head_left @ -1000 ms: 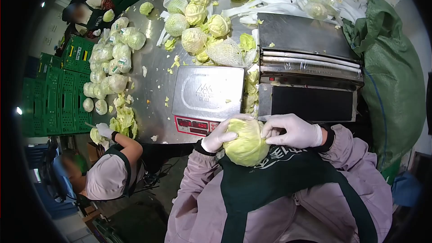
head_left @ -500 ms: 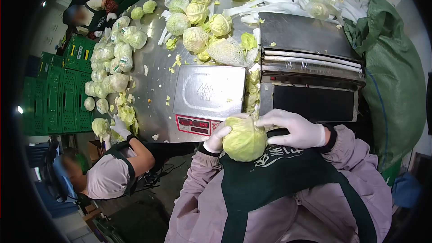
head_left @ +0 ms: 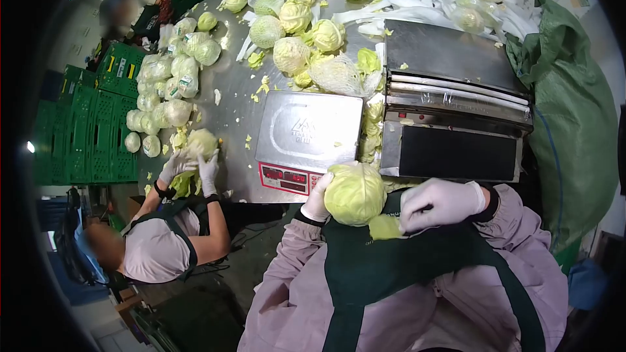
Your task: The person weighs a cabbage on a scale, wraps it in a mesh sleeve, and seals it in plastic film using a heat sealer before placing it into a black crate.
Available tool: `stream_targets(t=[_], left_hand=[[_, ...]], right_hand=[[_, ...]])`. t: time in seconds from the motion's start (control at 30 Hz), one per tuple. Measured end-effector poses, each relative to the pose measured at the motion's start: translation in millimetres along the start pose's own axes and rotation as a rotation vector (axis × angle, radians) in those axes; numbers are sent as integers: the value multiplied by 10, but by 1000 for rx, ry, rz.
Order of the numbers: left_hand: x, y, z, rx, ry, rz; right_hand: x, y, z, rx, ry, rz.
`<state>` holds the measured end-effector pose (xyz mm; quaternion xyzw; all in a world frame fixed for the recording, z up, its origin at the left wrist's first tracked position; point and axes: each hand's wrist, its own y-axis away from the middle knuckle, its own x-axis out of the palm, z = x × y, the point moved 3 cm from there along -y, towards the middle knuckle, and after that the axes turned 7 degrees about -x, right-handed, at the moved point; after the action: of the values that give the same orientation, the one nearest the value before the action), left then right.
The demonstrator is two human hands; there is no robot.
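Observation:
A pale green cabbage (head_left: 355,194) is held in front of my apron by my left hand (head_left: 317,199), whose white-gloved fingers wrap its left side. My right hand (head_left: 440,205), gloved too, is apart from the head on the right, its fingers closed on a loose cabbage leaf (head_left: 386,227) that hangs just below the cabbage. Just beyond my left hand lies a scale (head_left: 310,127) with a bare steel plate and a red-framed display. Past my right hand stands a wrapping machine (head_left: 456,111) with a black pad and film rollers.
Cabbages in foam nets (head_left: 291,55) lie behind the scale among leaf scraps. Wrapped cabbages (head_left: 176,68) are piled at the table's left. A co-worker (head_left: 160,241) handles a cabbage at lower left. A green sack (head_left: 574,124) stands right; green crates (head_left: 78,130) are stacked far left.
My right hand has come away from the cabbage, toward me, with a leaf in its fingers. The co-worker's cabbage has moved up and right over the table.

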<state>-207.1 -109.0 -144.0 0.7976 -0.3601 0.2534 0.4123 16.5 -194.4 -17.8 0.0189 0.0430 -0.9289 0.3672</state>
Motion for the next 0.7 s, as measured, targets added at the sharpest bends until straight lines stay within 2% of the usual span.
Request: stream_targets(t=[0.07,0.13,0.2,0.23,0.3,0.33,0.4,0.43,0.47,0.53,0.6,0.67,0.7], left_hand=[[-7,-16,14,35,-25,-4],[22,-41,23,39,17,27],[37,-65,6,56,28,22],[43,-73,1,68,39,18],[45,-99,-1,94,39,12],[23,-121,13,95,41,12],[-50,-157,20,129,18,-41],[-31,-143,8,92,109,-55],[-41,-141,3,97,109,-59],[-78,-149,-36,175,220,-94],[-110,-167,-65,173,274,-133],[-82,-135,-120,247,215,-218],[-117,-163,-118,288,217,-257]], right_hand=[[-54,-58,-73,-104,297,-199],[-48,-168,-26,-87,431,-396],[31,-311,61,-147,454,-574],[69,-355,39,-149,452,-571],[87,-386,-59,-46,522,-673],[76,-356,-77,-46,522,-672],[72,-306,-143,-77,249,-381],[65,-312,-83,-163,190,-179],[83,-291,-42,-144,61,-18],[106,-229,8,17,-120,124],[88,-237,-49,47,-103,160],[20,-305,-30,-172,400,-160],[19,-336,-56,-92,436,-228]])
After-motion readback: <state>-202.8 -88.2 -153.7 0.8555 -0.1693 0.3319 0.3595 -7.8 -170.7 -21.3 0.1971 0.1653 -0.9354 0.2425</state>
